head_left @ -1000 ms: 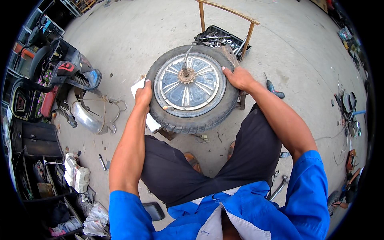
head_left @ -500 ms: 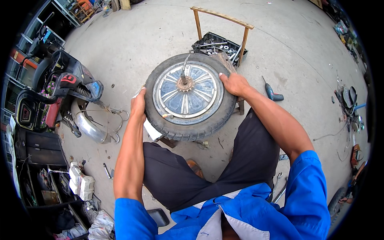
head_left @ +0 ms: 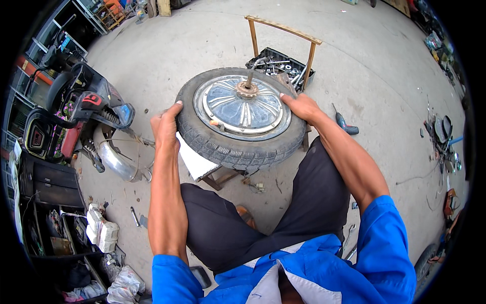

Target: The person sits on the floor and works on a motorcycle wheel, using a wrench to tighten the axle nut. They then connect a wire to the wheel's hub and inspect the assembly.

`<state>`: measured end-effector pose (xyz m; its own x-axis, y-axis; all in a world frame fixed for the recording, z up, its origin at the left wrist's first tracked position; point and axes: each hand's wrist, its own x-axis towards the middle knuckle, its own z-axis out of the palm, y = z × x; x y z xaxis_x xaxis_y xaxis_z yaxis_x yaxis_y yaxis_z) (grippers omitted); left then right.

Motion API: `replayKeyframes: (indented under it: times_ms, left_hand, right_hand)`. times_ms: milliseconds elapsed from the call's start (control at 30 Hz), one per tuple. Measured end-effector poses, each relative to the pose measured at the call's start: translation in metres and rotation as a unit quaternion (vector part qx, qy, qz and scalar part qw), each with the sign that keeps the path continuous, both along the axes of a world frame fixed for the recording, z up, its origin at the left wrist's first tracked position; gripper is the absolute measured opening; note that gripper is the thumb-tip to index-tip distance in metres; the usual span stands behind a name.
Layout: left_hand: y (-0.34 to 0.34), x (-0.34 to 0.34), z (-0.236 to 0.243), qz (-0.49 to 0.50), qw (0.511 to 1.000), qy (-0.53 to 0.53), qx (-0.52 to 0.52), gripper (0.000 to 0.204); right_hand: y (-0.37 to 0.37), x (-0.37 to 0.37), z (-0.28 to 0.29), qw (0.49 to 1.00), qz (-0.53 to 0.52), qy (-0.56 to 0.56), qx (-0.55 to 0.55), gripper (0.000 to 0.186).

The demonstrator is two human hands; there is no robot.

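A scooter wheel [head_left: 238, 114] with a black tyre and a silver hub is tilted in front of me, its near tread facing me. A rusty cog [head_left: 247, 89] and an axle with a cable stand up from its hub. My left hand [head_left: 166, 126] grips the tyre's left edge, fingers curled and mostly hidden, thumb at the sidewall. On the right edge, my right hand [head_left: 302, 108] is closed round the tyre with its thumb on top. Beneath the wheel is a low wooden stool [head_left: 215, 180] with a white sheet [head_left: 196, 161] on it.
Behind the wheel sits a black toolbox [head_left: 309, 78] of metal tools under a wooden handle frame [head_left: 283, 29]. A cordless drill [head_left: 346, 124] lies to the right. A partly dismantled scooter [head_left: 86, 114] stands at left, above a dark compartment box [head_left: 50, 187]. Loose parts [head_left: 443, 131] lie far right.
The wheel has tipped, its far side rising and its near tread showing more. My left hand has shifted slightly left and down along the tyre; more of the white sheet shows.
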<state>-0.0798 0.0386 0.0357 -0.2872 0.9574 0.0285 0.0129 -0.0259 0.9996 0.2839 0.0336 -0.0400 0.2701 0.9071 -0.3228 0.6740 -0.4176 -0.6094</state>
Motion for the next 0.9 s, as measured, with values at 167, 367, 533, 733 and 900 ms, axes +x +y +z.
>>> replayKeyframes:
  times_ms: [167, 367, 533, 733, 900]
  left_hand:
    - [-0.016, 0.008, 0.018, -0.036, 0.995, -0.055, 0.079, 0.037]
    - [-0.039, 0.027, 0.043, -0.018, 0.983, -0.103, 0.149, 0.03]
    - [-0.046, 0.039, 0.063, -0.023, 0.98, -0.122, 0.155, 0.027]
    - [-0.025, 0.05, 0.086, -0.029, 0.981, -0.096, 0.165, 0.045]
    - [-0.005, 0.104, 0.116, -0.024, 0.981, -0.019, 0.192, 0.059]
  right_hand:
    - [-0.015, -0.003, -0.009, 0.993, -0.009, 0.113, 0.018, 0.085]
    - [-0.037, -0.015, 0.004, 0.974, -0.016, 0.224, -0.012, 0.079]
    - [-0.064, -0.027, 0.024, 0.956, -0.001, 0.294, -0.019, 0.073]
    - [-0.056, -0.026, 0.006, 0.934, 0.005, 0.353, -0.051, 0.067]
    - [-0.025, 0.015, -0.043, 0.917, 0.01, 0.397, -0.032, 0.056]
